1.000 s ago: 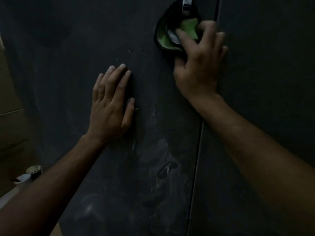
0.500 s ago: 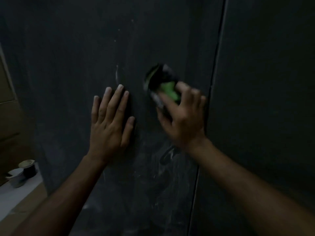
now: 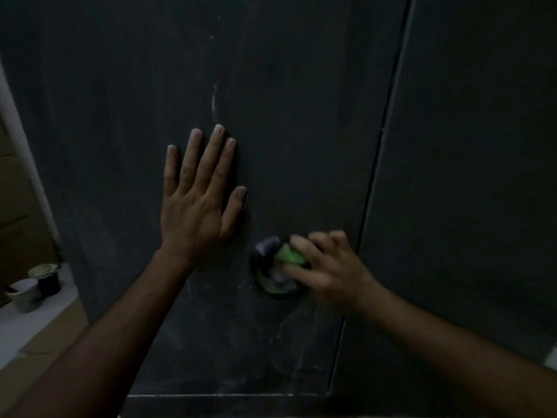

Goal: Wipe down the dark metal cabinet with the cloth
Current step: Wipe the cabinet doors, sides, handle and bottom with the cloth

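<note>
A: What is seen nearest?

B: Two bare forearms are stretched toward the cabinet (image 3: 301,116). The cloth (image 3: 280,267), bunched, green with darker folds, is clamped in the curled fingers of the right hand (image 3: 328,267) and pressed against the left door, low down and just beside the seam between the doors. The left hand (image 3: 199,194) is laid flat on that door, fingers straight and apart, nothing held.

A: How much is judged done?

B: Pale smears and dust are seen below the cloth and a streak above the left fingers, so this door is judged only partly wiped. Whether the right door has been wiped cannot be told.

A: And beyond?

B: Cups (image 3: 33,285) are made out on a pale ledge (image 3: 39,324) at far left.
</note>
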Tool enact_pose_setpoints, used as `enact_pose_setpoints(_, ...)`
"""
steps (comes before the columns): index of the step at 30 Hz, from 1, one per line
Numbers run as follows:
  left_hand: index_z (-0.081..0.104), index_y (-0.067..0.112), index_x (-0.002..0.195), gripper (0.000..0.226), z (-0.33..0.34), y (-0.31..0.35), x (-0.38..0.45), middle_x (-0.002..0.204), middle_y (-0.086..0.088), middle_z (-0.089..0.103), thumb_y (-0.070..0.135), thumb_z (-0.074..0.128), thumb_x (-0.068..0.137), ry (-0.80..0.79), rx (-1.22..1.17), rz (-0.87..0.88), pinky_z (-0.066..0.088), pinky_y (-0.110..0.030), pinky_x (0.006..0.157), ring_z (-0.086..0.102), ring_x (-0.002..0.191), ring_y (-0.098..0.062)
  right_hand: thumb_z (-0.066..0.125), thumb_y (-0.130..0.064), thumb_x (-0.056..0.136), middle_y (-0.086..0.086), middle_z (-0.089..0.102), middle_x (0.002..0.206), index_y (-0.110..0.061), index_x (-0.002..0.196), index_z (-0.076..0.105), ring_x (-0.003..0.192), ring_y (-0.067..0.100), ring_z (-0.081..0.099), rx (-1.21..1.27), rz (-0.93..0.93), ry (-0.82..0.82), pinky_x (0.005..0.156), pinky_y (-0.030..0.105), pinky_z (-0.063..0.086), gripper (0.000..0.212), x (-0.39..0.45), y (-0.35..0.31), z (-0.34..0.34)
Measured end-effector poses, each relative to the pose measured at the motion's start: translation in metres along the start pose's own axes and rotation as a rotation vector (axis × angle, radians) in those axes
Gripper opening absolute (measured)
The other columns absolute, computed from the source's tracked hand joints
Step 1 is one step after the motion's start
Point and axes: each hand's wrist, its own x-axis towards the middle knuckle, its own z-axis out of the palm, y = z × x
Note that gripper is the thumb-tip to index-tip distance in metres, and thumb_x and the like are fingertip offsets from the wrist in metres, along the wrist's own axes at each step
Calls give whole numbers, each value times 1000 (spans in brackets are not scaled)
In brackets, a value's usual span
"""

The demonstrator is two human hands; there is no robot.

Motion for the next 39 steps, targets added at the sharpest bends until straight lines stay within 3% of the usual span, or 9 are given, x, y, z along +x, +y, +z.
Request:
enact_pose_setpoints(2,25,13,166,67,0,0,0,174,-9,22,44,43,110,-3,2,-10,7,-53,131,13,162,-30,76,-21,74,13,65,126,-29,106,77,96,33,64,-34,-21,-46,77,39,40,32,-24,23,-15)
enact_pose_setpoints(7,24,14,166,68,3,0,0,174,-10,23,45,43,109,-6,7,-6,6,-53,131,15,162,-31,58,-27,86,14,38,131,-25,135,54,105,35,42,-100,635,289,81,42,33,48,36,48,-5)
enact_pose_setpoints(14,23,14,167,68,3,1,1,174,-10,22,46,43,109,-10,17,-7,8,-55,131,15,161,-31,66,-26,88,9,63,128,-32,104,78,97,30,63,10,-230,-181,81,38,38,21,-80,1,1)
enact_pose_setpoints(20,22,15,167,69,4,1,0,173,-11,22,47,42,109,7,37,-14,5,-53,131,15,161,-32,57,-18,86,14,44,132,-29,134,61,103,34,46,-46,425,177,79,41,32,50,-17,7,20)
enact_pose_setpoints(25,24,13,166,68,-2,1,1,172,-14,24,46,42,110,-9,23,-16,7,-55,131,17,160,-35,75,-35,82,4,65,134,-36,112,75,106,27,61,71,-203,-312,87,38,43,30,-109,-64,36)
enact_pose_setpoints(27,24,12,166,68,0,2,1,172,-14,25,47,41,110,-7,27,-13,7,-55,130,18,160,-36,63,-29,85,6,61,135,-34,111,73,105,29,62,115,-162,-352,86,39,39,28,-136,-51,22)
enact_pose_setpoints(33,24,13,166,70,5,0,1,172,-14,24,49,41,109,6,42,-15,8,-57,130,17,160,-36,56,-16,89,8,47,132,-31,125,67,106,33,46,45,374,38,83,41,33,41,-67,-36,33)
enact_pose_setpoints(36,26,12,166,69,2,-1,1,172,-14,25,48,42,109,1,31,-11,10,-58,130,18,160,-36,56,-24,90,9,57,132,-30,116,74,105,31,47,117,158,-53,84,39,37,32,-75,-82,54)
enact_pose_setpoints(39,27,12,165,68,1,1,1,172,-15,27,47,43,109,5,19,-7,9,-56,130,19,159,-37,56,-34,87,-1,66,132,-37,105,76,110,25,52,132,-144,-364,89,40,38,27,-136,-102,50)
